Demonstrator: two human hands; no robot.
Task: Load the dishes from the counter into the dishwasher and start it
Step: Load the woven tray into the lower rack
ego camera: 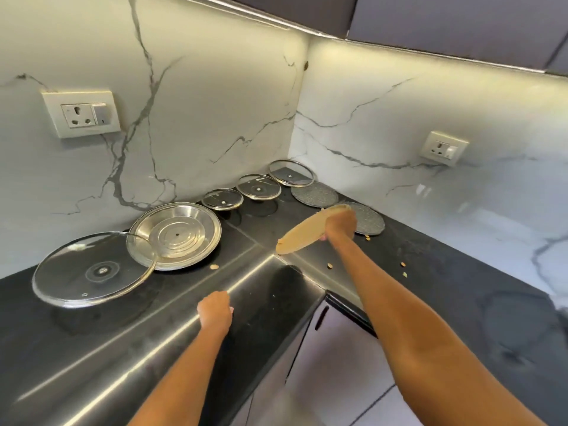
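My right hand (pixel 339 224) grips a round tan plate (pixel 299 233), tilted on edge, its lower rim touching the black counter (pixel 123 348) near the inner corner. My left hand (pixel 215 310) hovers with curled fingers over the counter's front edge and holds nothing. A large glass lid (pixel 92 270) lies at the left, overlapping a steel plate (pixel 175 235). Three smaller glass lids (pixel 222 198) (pixel 259 186) (pixel 291 173) line the back wall. Two grey round mats (pixel 314 194) (pixel 368 221) lie in the corner, the nearer one partly behind my hand.
Small food crumbs (pixel 329 265) lie scattered on the counter near the tan plate. Marble walls carry a socket (pixel 81 113) at the left and another socket (pixel 444 148) at the right. Dark upper cabinets hang overhead. Grey cabinet doors (pixel 332 348) stand below the counter corner.
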